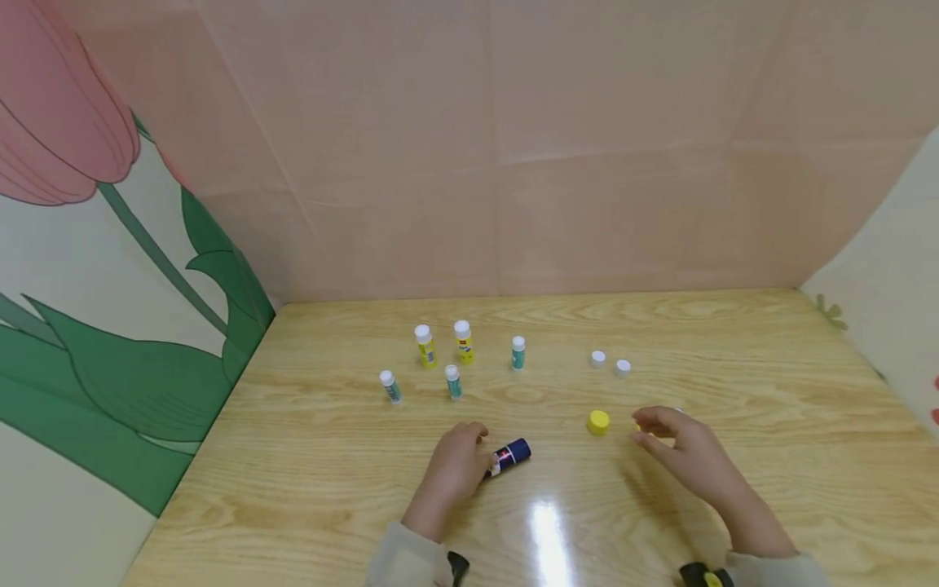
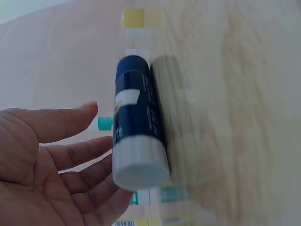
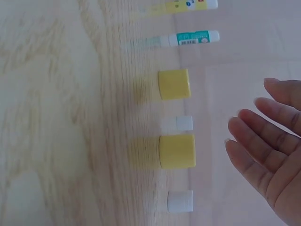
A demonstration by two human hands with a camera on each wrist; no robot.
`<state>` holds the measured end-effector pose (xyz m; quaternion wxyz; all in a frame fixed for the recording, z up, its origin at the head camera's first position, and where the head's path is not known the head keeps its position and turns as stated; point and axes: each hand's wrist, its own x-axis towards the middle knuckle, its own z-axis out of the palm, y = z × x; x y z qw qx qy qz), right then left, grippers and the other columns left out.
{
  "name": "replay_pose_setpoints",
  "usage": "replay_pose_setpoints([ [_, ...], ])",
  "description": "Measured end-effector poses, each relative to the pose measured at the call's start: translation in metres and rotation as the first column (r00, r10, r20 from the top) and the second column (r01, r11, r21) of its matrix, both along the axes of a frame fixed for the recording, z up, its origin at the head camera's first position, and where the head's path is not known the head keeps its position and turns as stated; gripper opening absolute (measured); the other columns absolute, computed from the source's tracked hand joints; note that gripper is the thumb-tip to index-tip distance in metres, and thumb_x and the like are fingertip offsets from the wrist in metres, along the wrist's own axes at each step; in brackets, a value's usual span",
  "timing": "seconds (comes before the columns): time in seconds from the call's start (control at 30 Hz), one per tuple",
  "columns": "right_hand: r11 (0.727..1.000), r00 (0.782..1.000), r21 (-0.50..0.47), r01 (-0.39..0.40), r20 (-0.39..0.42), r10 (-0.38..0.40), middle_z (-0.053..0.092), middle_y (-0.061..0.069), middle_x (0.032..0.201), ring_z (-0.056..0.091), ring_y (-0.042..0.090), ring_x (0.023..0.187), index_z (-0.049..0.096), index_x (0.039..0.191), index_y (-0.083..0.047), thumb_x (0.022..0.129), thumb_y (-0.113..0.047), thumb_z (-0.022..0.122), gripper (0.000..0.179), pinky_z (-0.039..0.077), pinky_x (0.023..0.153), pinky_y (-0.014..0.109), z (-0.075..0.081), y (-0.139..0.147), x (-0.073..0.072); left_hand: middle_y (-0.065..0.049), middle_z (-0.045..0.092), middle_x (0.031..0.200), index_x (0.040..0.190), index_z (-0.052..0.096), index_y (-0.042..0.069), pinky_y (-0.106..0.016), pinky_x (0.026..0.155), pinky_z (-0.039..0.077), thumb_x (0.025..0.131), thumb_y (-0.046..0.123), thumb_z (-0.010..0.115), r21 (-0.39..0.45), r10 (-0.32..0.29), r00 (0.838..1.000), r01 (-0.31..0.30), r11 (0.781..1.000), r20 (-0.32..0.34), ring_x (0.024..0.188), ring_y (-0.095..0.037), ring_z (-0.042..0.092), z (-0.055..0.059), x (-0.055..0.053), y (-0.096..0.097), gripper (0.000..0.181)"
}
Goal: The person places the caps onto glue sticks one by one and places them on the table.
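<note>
A navy glue stick with a white end lies on its side on the table. Beside it is my left hand, fingers loosely bent and thumb apart from the stick in the left wrist view; whether a fingertip touches it I cannot tell. My right hand hovers over the table's right part, holding nothing, its fingers relaxed in the right wrist view. To its left sits a yellow cap. A second yellow cap shows in the right wrist view; in the head view the right hand mostly hides it.
Farther back stand two yellow glue sticks with white caps and three smaller teal ones. Two white caps sit at the back right, and another white cap is partly behind the right hand. A pink backdrop borders the table.
</note>
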<state>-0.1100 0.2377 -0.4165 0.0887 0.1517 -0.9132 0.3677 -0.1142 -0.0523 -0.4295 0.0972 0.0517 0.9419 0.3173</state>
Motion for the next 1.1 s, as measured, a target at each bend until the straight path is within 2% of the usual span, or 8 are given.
replay_pose_setpoints([
  [0.27, 1.000, 1.000, 0.010, -0.003, -0.009, 0.003, 0.060, 0.016, 0.091, 0.056, 0.033, 0.080, 0.057, 0.098, 0.003, 0.079, -0.008, 0.062, 0.023, 0.044, 0.066, 0.049, -0.001, 0.005, -0.001, -0.005, 0.054, 0.094, 0.109, 0.055, 0.003, -0.036, 0.076, 0.042, 0.079, 0.019, 0.062, 0.012, 0.018, 1.000, -0.018, 1.000, 0.002, 0.089, -0.023, 0.051, 0.000, -0.001, -0.011, 0.034],
  [0.7, 0.999, 0.999, 0.042, 0.024, -0.048, -0.022, 0.059, 0.016, 0.090, 0.056, 0.033, 0.078, 0.058, 0.096, 0.003, 0.077, -0.006, 0.063, 0.021, 0.044, 0.064, 0.047, -0.005, 0.011, -0.003, -0.009, 0.052, 0.100, 0.111, 0.053, 0.001, -0.039, 0.080, 0.040, 0.081, 0.015, 0.060, 0.076, 0.037, 0.999, -0.036, 0.996, -0.016, 0.094, -0.025, 0.049, 0.001, -0.003, -0.027, 0.035],
  [1.1, 0.996, 0.995, 0.069, 0.054, -0.086, -0.048, 0.059, 0.015, 0.090, 0.054, 0.028, 0.078, 0.058, 0.095, 0.003, 0.076, -0.006, 0.064, 0.022, 0.044, 0.066, 0.045, -0.010, 0.019, -0.001, -0.012, 0.053, 0.099, 0.108, 0.053, -0.001, -0.040, 0.080, 0.040, 0.080, 0.016, 0.061, 0.067, 0.020, 0.997, -0.015, 0.998, -0.080, 0.093, -0.027, 0.050, -0.001, -0.004, -0.034, 0.034],
])
